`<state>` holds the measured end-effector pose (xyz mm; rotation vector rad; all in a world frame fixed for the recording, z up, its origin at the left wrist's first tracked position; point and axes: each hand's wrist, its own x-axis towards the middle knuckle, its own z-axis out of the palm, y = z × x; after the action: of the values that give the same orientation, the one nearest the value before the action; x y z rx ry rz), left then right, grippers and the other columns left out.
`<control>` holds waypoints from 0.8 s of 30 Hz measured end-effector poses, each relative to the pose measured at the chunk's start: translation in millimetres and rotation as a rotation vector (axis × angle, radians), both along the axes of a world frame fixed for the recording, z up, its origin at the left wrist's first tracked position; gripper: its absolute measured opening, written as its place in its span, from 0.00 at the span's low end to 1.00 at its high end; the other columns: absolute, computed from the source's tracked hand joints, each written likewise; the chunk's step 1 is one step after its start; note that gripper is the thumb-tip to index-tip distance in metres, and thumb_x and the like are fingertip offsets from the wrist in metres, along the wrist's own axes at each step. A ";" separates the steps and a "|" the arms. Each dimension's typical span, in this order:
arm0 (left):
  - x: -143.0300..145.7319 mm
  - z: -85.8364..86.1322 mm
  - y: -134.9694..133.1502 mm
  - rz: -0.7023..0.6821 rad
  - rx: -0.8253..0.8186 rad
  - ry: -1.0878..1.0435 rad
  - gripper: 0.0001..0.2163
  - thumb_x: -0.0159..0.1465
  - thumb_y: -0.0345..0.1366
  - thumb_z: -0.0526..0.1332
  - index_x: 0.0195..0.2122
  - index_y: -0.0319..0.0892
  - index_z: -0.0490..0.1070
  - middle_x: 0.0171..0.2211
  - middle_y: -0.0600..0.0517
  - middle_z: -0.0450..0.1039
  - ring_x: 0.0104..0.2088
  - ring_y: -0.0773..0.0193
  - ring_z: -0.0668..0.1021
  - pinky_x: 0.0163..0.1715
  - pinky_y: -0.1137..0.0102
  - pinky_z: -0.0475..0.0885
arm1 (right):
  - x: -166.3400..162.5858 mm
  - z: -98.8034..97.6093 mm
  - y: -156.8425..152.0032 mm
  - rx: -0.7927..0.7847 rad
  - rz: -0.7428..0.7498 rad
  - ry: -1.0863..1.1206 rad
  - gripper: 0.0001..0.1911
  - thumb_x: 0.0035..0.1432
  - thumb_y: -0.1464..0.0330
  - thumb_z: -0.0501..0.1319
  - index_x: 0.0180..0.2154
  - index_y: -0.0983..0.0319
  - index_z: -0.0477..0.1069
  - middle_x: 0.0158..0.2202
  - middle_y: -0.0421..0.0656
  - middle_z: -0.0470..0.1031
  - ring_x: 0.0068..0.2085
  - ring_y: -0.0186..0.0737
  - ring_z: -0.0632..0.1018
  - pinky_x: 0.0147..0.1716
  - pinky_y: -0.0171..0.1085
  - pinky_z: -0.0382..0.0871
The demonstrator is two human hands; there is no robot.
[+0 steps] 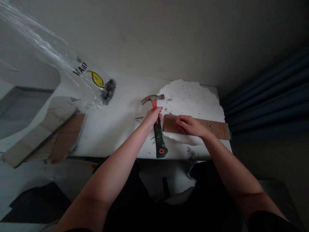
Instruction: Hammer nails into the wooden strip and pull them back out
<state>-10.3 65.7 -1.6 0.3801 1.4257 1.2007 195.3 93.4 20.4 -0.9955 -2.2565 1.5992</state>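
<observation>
My left hand [152, 117] is wrapped round the handle of a claw hammer [158, 135] with a red neck and dark green grip, its metal head [153, 98] raised above the white table [113, 122]. My right hand [189, 125] rests with curled fingers on the left part of a brown wooden board [214, 128] with small holes, lying on a slab of white foam [193, 96]. Whether the fingers pinch a nail is hidden. A few loose nails [139, 119] lie on the table beside my left hand.
A clear plastic bag [79, 77] with black lettering and a yellow mark lies at the table's back left. Wooden planks [48, 132] are stacked at the left edge. A dark blue curtain [270, 93] hangs at the right. The wall is close behind the table.
</observation>
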 end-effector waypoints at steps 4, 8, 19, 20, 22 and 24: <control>1.5 0.6 0.0 0.001 -0.011 -0.004 0.08 0.61 0.36 0.62 0.28 0.41 0.65 0.15 0.60 0.61 0.12 0.73 0.64 0.14 0.77 0.61 | -6.2 -23.0 22.0 -0.220 -0.123 -0.044 0.11 0.67 0.62 0.51 0.33 0.59 0.63 0.24 0.38 0.71 0.22 0.32 0.71 0.22 0.33 0.67; 1.5 1.3 -0.6 -0.009 -0.017 0.009 0.09 0.60 0.37 0.62 0.27 0.41 0.64 0.14 0.59 0.61 0.12 0.73 0.64 0.13 0.77 0.60 | -5.8 -25.9 27.1 -0.099 -0.154 -0.034 0.08 0.65 0.64 0.53 0.35 0.60 0.64 0.26 0.39 0.72 0.24 0.34 0.73 0.25 0.34 0.69; -0.1 -2.0 -0.9 -0.020 0.012 0.019 0.09 0.60 0.37 0.63 0.27 0.41 0.65 0.15 0.59 0.61 0.12 0.73 0.64 0.14 0.77 0.61 | -23.8 -13.3 16.2 0.789 0.022 -0.568 0.14 0.67 0.69 0.51 0.42 0.65 0.74 0.46 0.50 0.72 0.41 0.41 0.75 0.41 0.36 0.65; -0.1 -1.8 -1.1 -0.021 0.015 0.018 0.09 0.60 0.37 0.63 0.27 0.41 0.64 0.14 0.59 0.61 0.12 0.73 0.64 0.14 0.77 0.61 | -25.9 -11.8 14.3 0.816 0.045 -0.615 0.15 0.67 0.69 0.49 0.43 0.65 0.74 0.46 0.51 0.72 0.41 0.42 0.76 0.40 0.37 0.65; 0.2 -1.1 -1.2 -0.022 0.020 0.013 0.09 0.60 0.37 0.62 0.27 0.42 0.64 0.14 0.59 0.61 0.12 0.73 0.64 0.14 0.77 0.61 | -29.2 -9.8 11.1 0.864 0.084 -0.688 0.16 0.68 0.70 0.48 0.44 0.66 0.73 0.47 0.53 0.71 0.40 0.43 0.76 0.38 0.38 0.65; 0.9 0.2 -1.2 -0.019 0.019 0.009 0.09 0.60 0.37 0.62 0.27 0.42 0.64 0.14 0.59 0.61 0.12 0.72 0.64 0.14 0.77 0.61 | -31.4 -8.8 8.8 0.893 0.114 -0.735 0.16 0.68 0.71 0.47 0.45 0.66 0.72 0.48 0.54 0.71 0.39 0.44 0.76 0.37 0.39 0.65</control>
<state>-9.4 64.5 -1.5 0.4118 1.4161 1.1988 163.9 102.2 11.6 -1.2672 -3.0214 0.0610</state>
